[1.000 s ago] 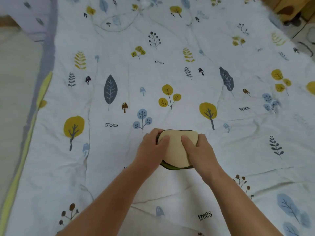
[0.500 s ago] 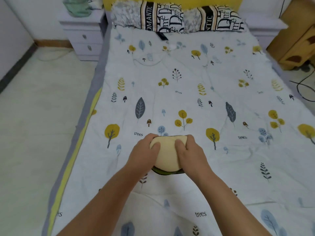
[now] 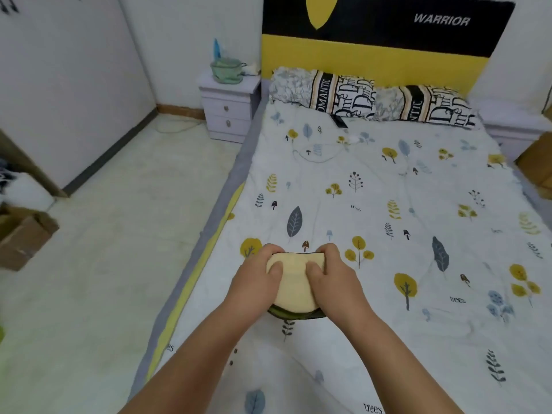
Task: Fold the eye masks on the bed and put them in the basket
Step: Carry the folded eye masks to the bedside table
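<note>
A folded eye mask (image 3: 294,283), pale yellow with a dark green edge showing underneath, is held over the near left part of the bed (image 3: 418,264). My left hand (image 3: 258,279) grips its left side and my right hand (image 3: 334,279) grips its right side, thumbs pressed on top. No basket is in view. No other eye mask shows on the patterned sheet.
Two patterned pillows (image 3: 367,95) lie at the headboard, with a small dark object (image 3: 340,122) below them. A white nightstand (image 3: 228,107) with a green pot (image 3: 227,68) stands left of the bed. A cardboard box (image 3: 24,236) sits on the pale floor at far left.
The view has lifted from the sheet to the whole room. Both hands have kept their hold on the folded mask and carried it left, toward the bed's left edge.
</note>
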{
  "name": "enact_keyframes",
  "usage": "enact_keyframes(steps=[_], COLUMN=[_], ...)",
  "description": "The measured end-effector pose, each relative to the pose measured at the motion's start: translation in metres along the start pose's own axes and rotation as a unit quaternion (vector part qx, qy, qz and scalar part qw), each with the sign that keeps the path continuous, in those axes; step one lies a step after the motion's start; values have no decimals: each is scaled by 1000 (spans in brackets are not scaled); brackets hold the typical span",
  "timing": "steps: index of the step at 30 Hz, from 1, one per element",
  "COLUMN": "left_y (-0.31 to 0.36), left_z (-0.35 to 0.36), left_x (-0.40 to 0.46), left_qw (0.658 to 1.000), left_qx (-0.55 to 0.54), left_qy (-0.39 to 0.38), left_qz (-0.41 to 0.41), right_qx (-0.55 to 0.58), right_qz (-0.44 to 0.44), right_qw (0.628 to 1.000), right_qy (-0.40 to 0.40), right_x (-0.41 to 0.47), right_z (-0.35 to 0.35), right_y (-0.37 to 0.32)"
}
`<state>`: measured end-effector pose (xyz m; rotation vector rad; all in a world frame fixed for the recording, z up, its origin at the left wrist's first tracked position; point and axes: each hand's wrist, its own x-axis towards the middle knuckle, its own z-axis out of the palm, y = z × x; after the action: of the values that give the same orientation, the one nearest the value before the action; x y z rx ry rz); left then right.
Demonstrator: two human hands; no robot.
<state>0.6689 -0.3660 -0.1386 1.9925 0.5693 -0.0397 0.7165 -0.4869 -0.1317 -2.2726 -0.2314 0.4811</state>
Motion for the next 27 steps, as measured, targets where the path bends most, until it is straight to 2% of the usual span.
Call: enact_keyframes(steps=[7,14,27], left_y=[-16,-60,-190], left_z=[-69,-166,-395], left_x=[-15,-40,-83], left_qw=[998,994,993], left_qx=[1,9,57], left_qy=[64,108,95], left_qz=[-27,-30,-38], right_qx=[-32,-72,-107], right_qz=[-44,-97,-139], right_qw=[998,991,981], right_qy=[-39,-62,-79], right_x=[-8,-30,-85], right_z=[37,109,308], right_y=[-63,-140,-297])
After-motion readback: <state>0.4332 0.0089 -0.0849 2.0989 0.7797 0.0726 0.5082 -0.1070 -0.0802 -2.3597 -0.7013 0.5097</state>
